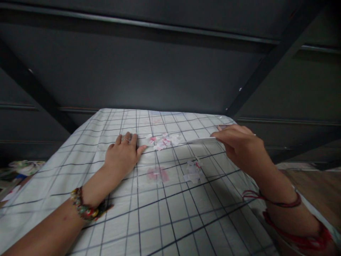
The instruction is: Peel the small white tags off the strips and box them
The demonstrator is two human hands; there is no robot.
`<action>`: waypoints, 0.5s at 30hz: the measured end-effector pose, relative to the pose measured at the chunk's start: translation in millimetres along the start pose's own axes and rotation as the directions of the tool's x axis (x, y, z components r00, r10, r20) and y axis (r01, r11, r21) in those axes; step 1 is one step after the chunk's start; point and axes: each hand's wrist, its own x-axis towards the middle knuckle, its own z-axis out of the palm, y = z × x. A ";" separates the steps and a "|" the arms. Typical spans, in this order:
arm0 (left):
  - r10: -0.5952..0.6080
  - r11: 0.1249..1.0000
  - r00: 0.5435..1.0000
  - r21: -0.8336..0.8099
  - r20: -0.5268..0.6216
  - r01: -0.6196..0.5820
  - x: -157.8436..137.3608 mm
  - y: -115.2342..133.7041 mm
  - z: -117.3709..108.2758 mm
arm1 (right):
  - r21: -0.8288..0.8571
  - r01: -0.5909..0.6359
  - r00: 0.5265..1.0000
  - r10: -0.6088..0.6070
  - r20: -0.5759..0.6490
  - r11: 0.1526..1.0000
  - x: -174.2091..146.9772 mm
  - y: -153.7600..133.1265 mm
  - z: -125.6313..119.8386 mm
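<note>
My left hand (122, 152) lies flat on the checked cloth, fingers apart, its thumb close to a pile of torn paper scraps (163, 141), white with pink-red marks. My right hand (236, 144) is raised slightly over the cloth's right side, fingers closed on the end of a thin, pale, see-through strip (201, 139). That strip runs left toward the scraps; its far end and exact material are unclear. A second small heap of paper scraps (193, 171) lies below it. Nearer to me is a clear, shiny piece with pink patches (158, 174).
A white cloth with dark grid lines (160, 227) covers the table. Dark grey panels with a frame (149, 71) rise right behind its far edge. Colourful fabric and other items (25, 167) sit low at the left. Brown flooring (314, 185) shows at the right.
</note>
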 end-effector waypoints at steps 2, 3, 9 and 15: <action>-0.002 1.000 1.000 0.004 0.006 0.002 0.4 0.6 -0.3 | 0.022 0.023 1.000 -0.023 0.015 1.000 -0.9 3.0 -3.9; -0.002 1.000 1.000 0.006 0.008 0.002 0.5 0.7 -0.4 | 0.032 0.034 0.999 -0.034 0.009 0.999 -1.3 4.5 -6.2; -0.006 1.000 1.000 0.008 -0.002 0.006 -0.2 -0.3 0.5 | 0.013 0.082 0.997 -0.082 0.005 0.997 0.9 3.2 -15.5; 0.002 1.000 1.000 0.007 0.005 -0.002 -0.6 -0.3 0.0 | 0.091 0.219 0.976 -0.216 -0.040 0.971 4.7 -14.4 -29.1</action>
